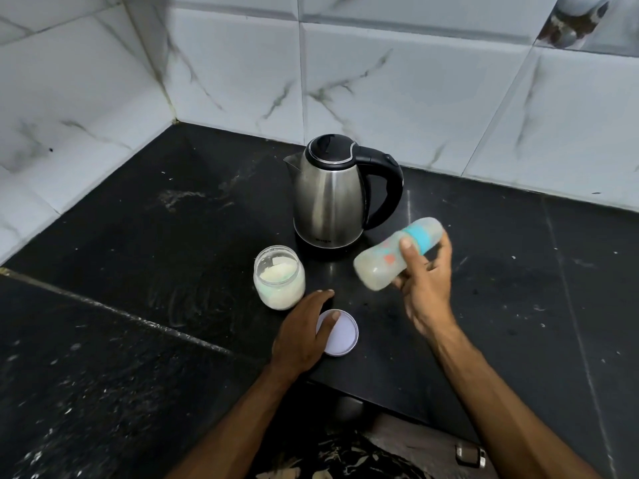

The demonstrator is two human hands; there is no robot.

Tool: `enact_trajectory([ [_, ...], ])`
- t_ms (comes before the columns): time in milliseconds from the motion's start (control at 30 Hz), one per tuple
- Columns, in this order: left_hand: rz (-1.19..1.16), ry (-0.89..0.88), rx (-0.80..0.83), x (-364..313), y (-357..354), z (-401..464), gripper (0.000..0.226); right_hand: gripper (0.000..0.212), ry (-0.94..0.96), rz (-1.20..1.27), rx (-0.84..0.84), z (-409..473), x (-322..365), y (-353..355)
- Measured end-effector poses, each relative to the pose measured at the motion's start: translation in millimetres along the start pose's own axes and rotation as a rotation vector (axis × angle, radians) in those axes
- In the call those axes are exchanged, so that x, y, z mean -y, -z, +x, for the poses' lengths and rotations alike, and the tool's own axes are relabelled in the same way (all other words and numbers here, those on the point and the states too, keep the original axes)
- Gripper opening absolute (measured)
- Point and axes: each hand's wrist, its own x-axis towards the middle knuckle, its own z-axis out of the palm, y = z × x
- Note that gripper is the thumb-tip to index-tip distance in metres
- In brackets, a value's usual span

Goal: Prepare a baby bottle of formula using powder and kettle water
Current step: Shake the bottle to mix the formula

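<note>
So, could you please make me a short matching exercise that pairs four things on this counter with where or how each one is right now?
Things:
1. kettle
2. powder jar
3. baby bottle
4. white lid

States:
A. lying flat under the left hand's fingers
B. tilted in the right hand's grip
C. open, upright on the counter
D. closed, standing near the wall

Pairs: 1-D, 2-C, 3-B, 4-A

The right hand (427, 281) is up in the air with its fingers curled, and the bare arm reaches in from the bottom right. The left hand (306, 331) lies flat, palm down, fingers straight, near the counter's front edge.
</note>
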Motion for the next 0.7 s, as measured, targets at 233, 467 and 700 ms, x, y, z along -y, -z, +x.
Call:
enact_trajectory([
  [233,-0.032,-0.007,-0.007,4.2,-1.3,-0.4,0.055,0.077,-0.024,-0.176,0.209,-20.1,-6.1,-1.9],
  [467,-0.009,-0.019,-0.005,5.7,-2.6,0.8,0.052,0.075,-0.075,-0.081,0.169,-21.4,-4.6,-3.2],
  [700,-0.014,-0.019,-0.026,0.8,-0.5,-0.8,0.056,0.074,-0.042,0.007,0.069,-10.8,-1.4,-5.4],
])
